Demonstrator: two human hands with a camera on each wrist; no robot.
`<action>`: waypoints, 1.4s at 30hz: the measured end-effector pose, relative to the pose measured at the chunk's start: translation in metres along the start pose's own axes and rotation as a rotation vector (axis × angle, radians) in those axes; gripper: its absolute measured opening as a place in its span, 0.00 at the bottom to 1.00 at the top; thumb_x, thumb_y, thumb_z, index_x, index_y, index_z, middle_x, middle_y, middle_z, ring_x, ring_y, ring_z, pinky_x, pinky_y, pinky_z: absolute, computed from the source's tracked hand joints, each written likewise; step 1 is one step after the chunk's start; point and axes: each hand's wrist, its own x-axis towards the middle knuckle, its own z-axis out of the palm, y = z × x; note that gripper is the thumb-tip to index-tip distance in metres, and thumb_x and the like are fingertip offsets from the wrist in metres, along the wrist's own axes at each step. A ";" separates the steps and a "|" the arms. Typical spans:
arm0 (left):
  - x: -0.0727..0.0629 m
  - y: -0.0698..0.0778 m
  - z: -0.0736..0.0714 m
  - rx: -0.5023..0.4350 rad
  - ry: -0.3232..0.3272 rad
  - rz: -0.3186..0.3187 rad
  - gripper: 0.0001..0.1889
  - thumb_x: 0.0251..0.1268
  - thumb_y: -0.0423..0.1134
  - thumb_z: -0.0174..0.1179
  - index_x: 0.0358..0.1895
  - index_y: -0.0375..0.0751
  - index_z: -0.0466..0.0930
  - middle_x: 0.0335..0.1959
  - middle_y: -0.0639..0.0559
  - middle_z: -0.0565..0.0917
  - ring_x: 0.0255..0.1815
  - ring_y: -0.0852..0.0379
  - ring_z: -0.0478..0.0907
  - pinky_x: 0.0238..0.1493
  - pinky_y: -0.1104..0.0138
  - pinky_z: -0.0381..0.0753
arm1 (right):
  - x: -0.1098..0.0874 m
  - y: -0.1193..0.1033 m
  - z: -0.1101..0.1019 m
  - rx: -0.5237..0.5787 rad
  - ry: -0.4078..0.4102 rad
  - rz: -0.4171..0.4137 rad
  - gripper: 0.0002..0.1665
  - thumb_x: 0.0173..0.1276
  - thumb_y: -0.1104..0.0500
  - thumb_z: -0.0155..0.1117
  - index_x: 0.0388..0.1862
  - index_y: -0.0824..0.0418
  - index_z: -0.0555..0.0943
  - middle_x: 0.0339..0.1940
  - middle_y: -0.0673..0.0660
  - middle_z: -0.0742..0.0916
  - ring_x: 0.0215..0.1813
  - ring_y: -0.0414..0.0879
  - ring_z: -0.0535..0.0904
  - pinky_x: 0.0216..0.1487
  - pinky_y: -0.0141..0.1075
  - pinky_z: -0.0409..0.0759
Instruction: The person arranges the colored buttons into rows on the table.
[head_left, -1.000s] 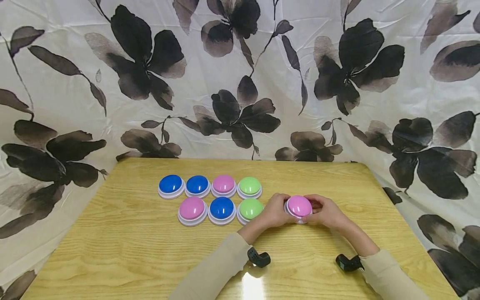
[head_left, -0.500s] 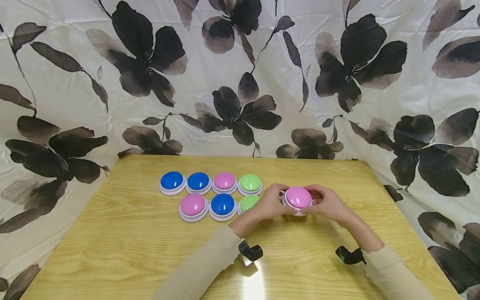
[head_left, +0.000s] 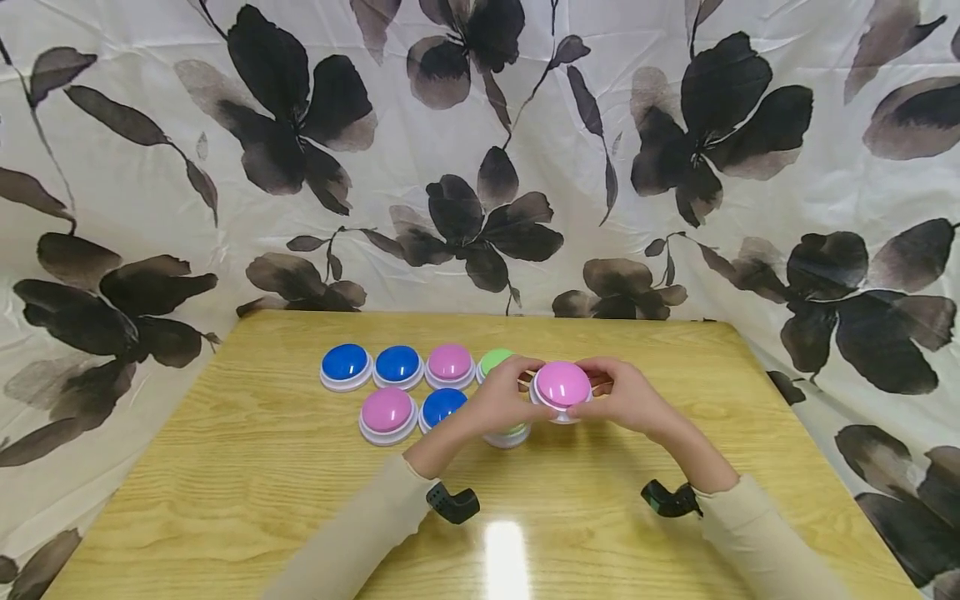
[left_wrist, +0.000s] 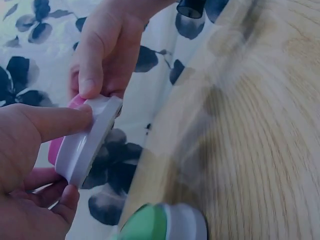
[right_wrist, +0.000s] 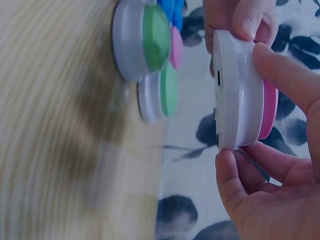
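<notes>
Both hands hold one pink push button (head_left: 564, 384) with a white base, raised off the table. My left hand (head_left: 504, 395) grips its left side, thumb at the front of the base. On the other side my right hand (head_left: 628, 397) grips it the same way. In the right wrist view the white base (right_wrist: 240, 95) is turned side-on, clear of the wood. Beneath my left hand a green button (head_left: 507, 437) is mostly hidden, and another green button (head_left: 495, 360) behind it is partly covered.
On the wooden table (head_left: 225, 483) two rows of buttons stand at the left. The back row has two blue buttons (head_left: 345, 363) and a pink button (head_left: 450, 363). In front are a pink button (head_left: 386, 412) and a blue button (head_left: 441, 405). Floral cloth (head_left: 465, 100) hangs behind.
The pink button has been lifted from the table and carried left in both hands. My left hand now covers part of the green buttons.
</notes>
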 end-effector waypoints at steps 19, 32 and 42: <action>-0.064 -0.041 -0.080 0.026 0.085 -0.028 0.37 0.50 0.44 0.76 0.64 0.38 0.71 0.55 0.48 0.77 0.53 0.49 0.76 0.54 0.52 0.78 | 0.056 -0.045 0.080 -0.034 -0.111 -0.090 0.41 0.48 0.53 0.82 0.61 0.62 0.76 0.50 0.53 0.82 0.49 0.47 0.78 0.52 0.41 0.79; -0.102 -0.076 -0.128 0.014 0.093 -0.076 0.39 0.48 0.43 0.77 0.64 0.34 0.71 0.54 0.43 0.77 0.52 0.47 0.77 0.52 0.55 0.80 | 0.089 -0.072 0.128 -0.018 -0.249 -0.183 0.38 0.49 0.61 0.81 0.59 0.67 0.76 0.49 0.54 0.83 0.46 0.44 0.79 0.50 0.37 0.80; -0.132 -0.095 -0.160 -0.062 0.124 -0.111 0.39 0.51 0.42 0.75 0.66 0.32 0.67 0.59 0.39 0.74 0.56 0.42 0.74 0.59 0.48 0.73 | 0.104 -0.101 0.164 -0.105 -0.261 -0.202 0.40 0.49 0.59 0.81 0.61 0.66 0.76 0.51 0.55 0.83 0.48 0.43 0.78 0.50 0.34 0.79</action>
